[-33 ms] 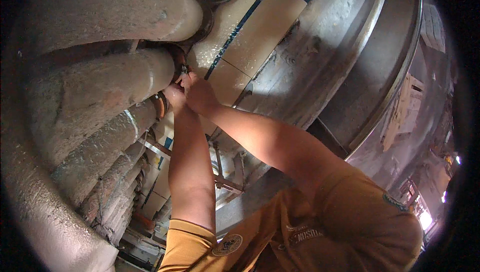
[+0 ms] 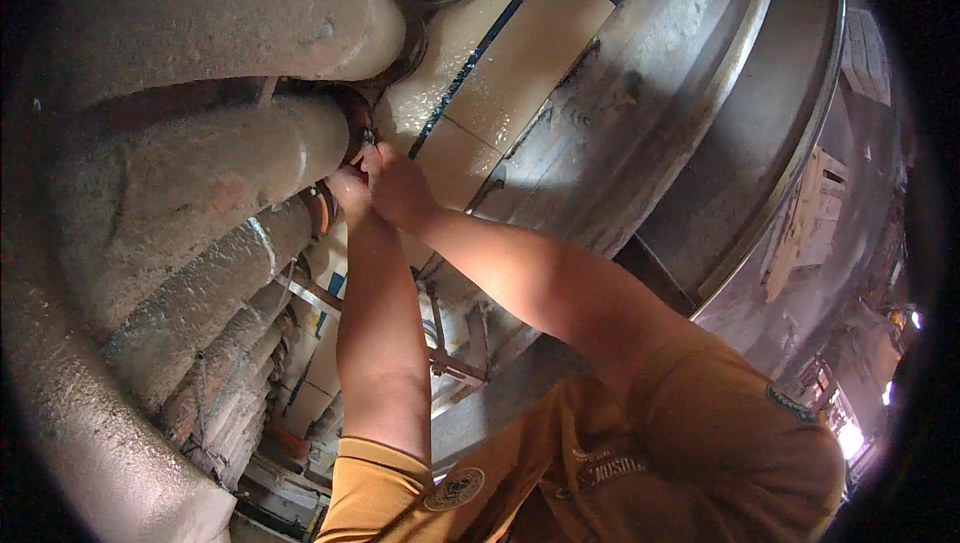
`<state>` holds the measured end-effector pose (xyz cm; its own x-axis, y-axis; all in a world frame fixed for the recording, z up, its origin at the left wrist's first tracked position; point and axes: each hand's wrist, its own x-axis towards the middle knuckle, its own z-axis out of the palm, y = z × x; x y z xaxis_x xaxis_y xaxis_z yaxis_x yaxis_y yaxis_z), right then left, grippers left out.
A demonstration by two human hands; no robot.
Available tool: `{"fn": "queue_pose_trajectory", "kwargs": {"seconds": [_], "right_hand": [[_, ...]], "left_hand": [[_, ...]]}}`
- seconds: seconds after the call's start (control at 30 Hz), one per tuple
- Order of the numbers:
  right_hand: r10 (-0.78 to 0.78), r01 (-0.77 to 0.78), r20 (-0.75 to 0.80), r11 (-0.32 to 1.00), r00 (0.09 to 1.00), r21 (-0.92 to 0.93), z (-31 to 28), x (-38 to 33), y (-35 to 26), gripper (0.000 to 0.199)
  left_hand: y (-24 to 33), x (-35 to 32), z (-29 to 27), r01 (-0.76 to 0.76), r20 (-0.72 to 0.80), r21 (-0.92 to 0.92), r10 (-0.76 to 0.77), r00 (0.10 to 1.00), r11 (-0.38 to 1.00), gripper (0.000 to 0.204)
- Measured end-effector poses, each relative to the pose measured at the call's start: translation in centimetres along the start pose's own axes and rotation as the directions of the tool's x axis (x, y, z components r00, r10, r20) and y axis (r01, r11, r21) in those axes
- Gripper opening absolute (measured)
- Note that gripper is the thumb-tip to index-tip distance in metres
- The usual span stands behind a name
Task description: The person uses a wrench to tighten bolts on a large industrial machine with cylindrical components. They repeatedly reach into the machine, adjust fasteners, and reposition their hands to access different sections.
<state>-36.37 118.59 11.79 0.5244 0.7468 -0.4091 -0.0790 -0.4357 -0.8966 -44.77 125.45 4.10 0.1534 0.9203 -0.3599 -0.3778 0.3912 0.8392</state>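
Note:
Both my arms reach up to the end of a thick grey pipe (image 2: 230,148). My left hand (image 2: 349,190) is closed just below the pipe's end, close to a dark, rusty ring (image 2: 354,115) round its mouth. Pressed beside it, my right hand (image 2: 402,186) has its fingers drawn together at a small dark metal piece (image 2: 369,135) by that ring. The fingers overlap, and what lies between them is hidden. Below them, a lower pipe (image 2: 215,278) ends in an orange-brown band (image 2: 321,211).
Several more pipes stack at the left, a large one (image 2: 240,18) above my hands. Pale panels (image 2: 530,58) with dark blue seams lie behind. A curved metal rim (image 2: 735,143) sweeps down the right. A rusty bracket (image 2: 455,367) sits between my forearms.

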Motion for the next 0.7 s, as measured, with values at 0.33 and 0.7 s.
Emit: {"fn": "queue_pose_trajectory", "kwargs": {"seconds": [0.33, 0.7], "right_hand": [[-0.391, 0.611, 0.532, 0.718, 0.751, -0.334, -2.5, 3.6, 2.2, 0.023], [-0.189, 0.75, 0.881, 0.618, 0.433, -0.236, -8.2, 10.9, -1.1, 0.025]], "left_hand": [[-1.7, 2.9, -3.1, 0.177, -0.218, -0.282, -0.243, 0.945, 0.943, 0.038], [-0.4, 2.9, -0.3, 0.341, -0.02, -0.371, -0.375, 0.927, 0.864, 0.036]]}}
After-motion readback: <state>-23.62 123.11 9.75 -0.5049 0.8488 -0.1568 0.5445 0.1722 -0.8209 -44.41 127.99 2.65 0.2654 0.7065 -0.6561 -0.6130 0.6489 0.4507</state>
